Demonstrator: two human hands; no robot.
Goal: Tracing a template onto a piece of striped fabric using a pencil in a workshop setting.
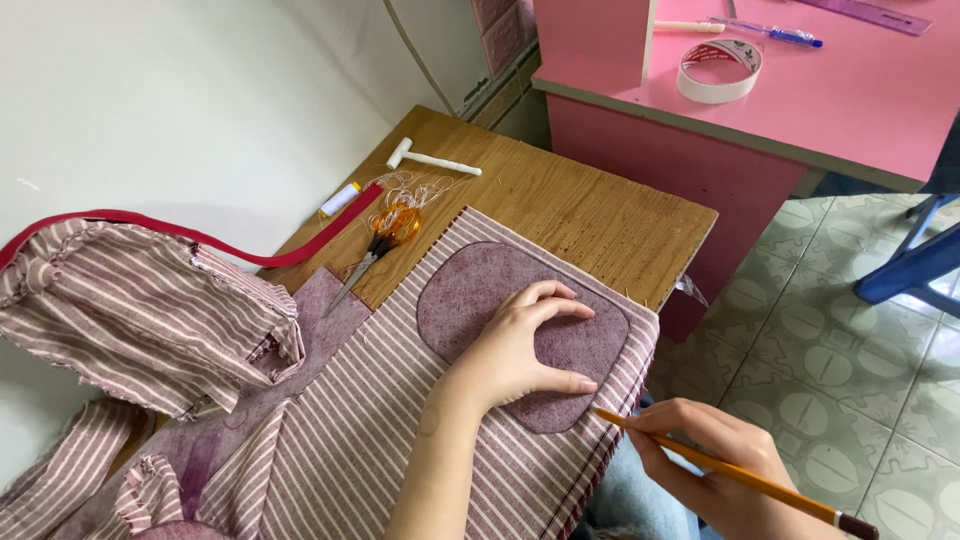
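Note:
My left hand (520, 345) lies flat, fingers spread, on a rounded maroon fabric patch (470, 290). The patch rests on striped maroon-and-white cloth (360, 430) draped over a wooden table (590, 215). My right hand (715, 460) is lower right, off the table's edge, gripping an orange pencil (740, 478). The pencil's tip points at the patch's lower right rim, just below my left thumb.
Orange-handled scissors (385, 235), loose thread, a small spool (340, 200) and a white tool (430, 160) lie on the wood. A bunched striped piece with red trim (150, 310) sits left. A pink desk (830, 90) with tape roll (718, 68) and pen stands behind; blue chair legs (915, 265) at right.

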